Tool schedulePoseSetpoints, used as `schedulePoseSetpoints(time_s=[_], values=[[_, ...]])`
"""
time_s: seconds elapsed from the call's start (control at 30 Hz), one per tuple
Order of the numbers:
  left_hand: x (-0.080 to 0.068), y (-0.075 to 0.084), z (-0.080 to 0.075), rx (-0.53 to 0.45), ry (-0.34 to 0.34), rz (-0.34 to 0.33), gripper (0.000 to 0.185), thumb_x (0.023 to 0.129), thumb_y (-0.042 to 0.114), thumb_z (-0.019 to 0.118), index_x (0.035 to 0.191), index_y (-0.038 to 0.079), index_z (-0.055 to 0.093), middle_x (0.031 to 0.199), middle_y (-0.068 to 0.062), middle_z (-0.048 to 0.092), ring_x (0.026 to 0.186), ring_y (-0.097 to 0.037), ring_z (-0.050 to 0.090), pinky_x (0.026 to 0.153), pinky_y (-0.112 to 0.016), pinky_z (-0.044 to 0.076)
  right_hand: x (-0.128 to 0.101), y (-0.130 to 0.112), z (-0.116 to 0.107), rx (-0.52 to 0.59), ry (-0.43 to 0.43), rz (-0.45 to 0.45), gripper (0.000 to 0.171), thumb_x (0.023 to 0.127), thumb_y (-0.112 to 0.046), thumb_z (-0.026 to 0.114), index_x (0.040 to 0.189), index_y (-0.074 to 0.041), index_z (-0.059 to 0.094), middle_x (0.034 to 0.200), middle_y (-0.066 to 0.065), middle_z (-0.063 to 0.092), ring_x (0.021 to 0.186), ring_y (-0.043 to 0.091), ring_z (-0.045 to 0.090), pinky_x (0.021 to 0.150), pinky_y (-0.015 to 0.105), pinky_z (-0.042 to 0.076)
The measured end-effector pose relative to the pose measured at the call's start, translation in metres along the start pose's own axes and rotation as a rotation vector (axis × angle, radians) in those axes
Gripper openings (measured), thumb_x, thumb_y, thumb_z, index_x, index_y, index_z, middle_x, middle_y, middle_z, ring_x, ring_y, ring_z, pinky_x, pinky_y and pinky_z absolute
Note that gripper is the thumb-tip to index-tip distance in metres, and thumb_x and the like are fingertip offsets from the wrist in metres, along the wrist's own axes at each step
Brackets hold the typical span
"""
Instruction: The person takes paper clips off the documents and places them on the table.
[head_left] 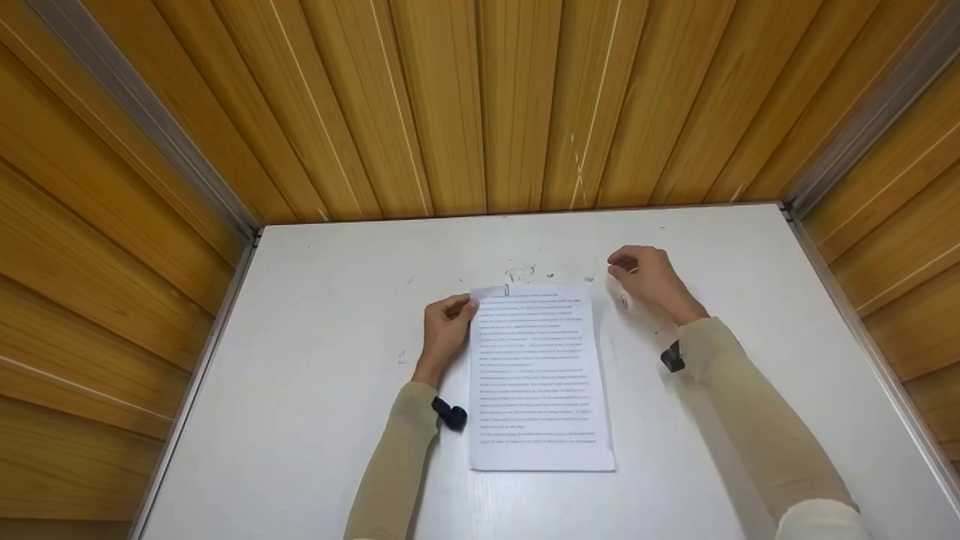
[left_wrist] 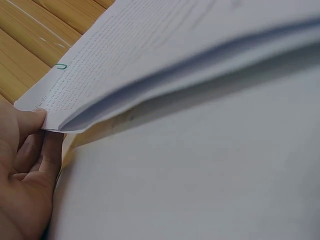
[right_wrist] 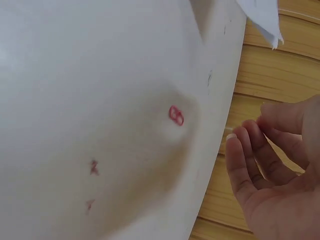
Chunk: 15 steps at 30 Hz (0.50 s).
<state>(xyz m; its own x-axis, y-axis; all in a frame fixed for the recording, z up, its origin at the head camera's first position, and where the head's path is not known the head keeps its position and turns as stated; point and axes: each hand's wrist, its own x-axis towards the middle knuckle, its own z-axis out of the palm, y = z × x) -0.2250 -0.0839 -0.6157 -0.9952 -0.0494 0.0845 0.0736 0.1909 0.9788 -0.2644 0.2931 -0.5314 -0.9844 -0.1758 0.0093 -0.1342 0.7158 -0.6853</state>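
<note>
A stack of printed paper sheets (head_left: 536, 375) lies in front of me, with a paper clip (head_left: 506, 289) on its top edge. In the left wrist view the paper clip (left_wrist: 61, 66) looks green. My left hand (head_left: 444, 330) pinches the stack's upper left corner, thumb on top and fingers beneath. That side of the paper stack (left_wrist: 120, 75) is raised, and its layers part along the edge. To the right of the stack, my right hand (head_left: 649, 277) hovers over the table, apart from the paper. Its fingers (right_wrist: 245, 160) are loosely curved toward the thumb, with nothing visible between them.
The white table (head_left: 315, 390) bears small dark smudges near the top of the stack. Red marks (right_wrist: 176, 115) show on it in the right wrist view. Wood-patterned panels (head_left: 480, 105) stand along the back and both sides.
</note>
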Motion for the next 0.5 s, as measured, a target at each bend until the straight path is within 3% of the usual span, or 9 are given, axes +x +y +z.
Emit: schedulePoseSetpoints(time_s=[0.2, 0.5], values=[[-0.002, 0.000, -0.002, 0.007, 0.014, -0.020, 0.025, 0.104, 0.015, 0.072, 0.124, 0.001, 0.077, 0.114, -0.013, 0.080, 0.098, -0.021, 0.076, 0.090, -0.032, 0.059, 0.007, -0.028, 0.016, 0.056, 0.055, -0.074, 0.025, 0.105, -0.009, 0.066, 0.125, 0.005, 0.071, 0.118, 0.021, 0.073, 0.109, 0.035, 0.069, 0.099, 0.049, 0.056], [-0.001, 0.001, -0.001, 0.005, 0.002, -0.013, 0.026, 0.104, 0.017, 0.072, 0.124, 0.001, 0.077, 0.114, -0.013, 0.080, 0.100, -0.021, 0.076, 0.092, -0.033, 0.059, 0.012, -0.056, 0.037, 0.055, 0.076, -0.197, 0.019, 0.102, -0.007, 0.069, 0.118, 0.002, 0.075, 0.112, 0.017, 0.075, 0.101, 0.029, 0.071, 0.093, 0.047, 0.059]])
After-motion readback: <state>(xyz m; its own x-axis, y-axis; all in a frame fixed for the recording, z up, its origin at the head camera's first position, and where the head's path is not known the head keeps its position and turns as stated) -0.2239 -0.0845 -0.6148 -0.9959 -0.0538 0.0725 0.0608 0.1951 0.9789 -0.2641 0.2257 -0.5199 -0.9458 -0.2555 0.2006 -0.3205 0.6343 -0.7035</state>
